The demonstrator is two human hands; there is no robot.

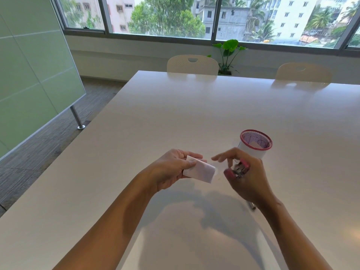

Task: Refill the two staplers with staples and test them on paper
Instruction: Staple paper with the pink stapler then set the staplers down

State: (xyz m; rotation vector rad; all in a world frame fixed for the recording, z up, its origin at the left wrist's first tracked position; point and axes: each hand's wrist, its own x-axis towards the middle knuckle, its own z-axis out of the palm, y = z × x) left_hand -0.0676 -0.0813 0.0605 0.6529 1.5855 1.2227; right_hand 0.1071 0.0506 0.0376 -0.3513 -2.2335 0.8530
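We see two bare arms reaching out over a big white table. The left hand holds a small folded piece of white paper up over the table, with the thumb on top and the other fingers curled under it, so the paper is pinched between them. The right hand is just to the right of the paper, not touching it. It grips a little pink stapler, with the fingers curled round it and the first finger sticking out toward the paper. The stapler looks a bit blurry, so we cannot tell if its mouth is open. Just behind the right hand stands a pink mesh cup on the table. Near the right wrist a small dark thing lies on the table; we cannot tell what it is. At the far side of the table are two white chairs, and a green plant stands between them by the window. A green glass board stands on the left.
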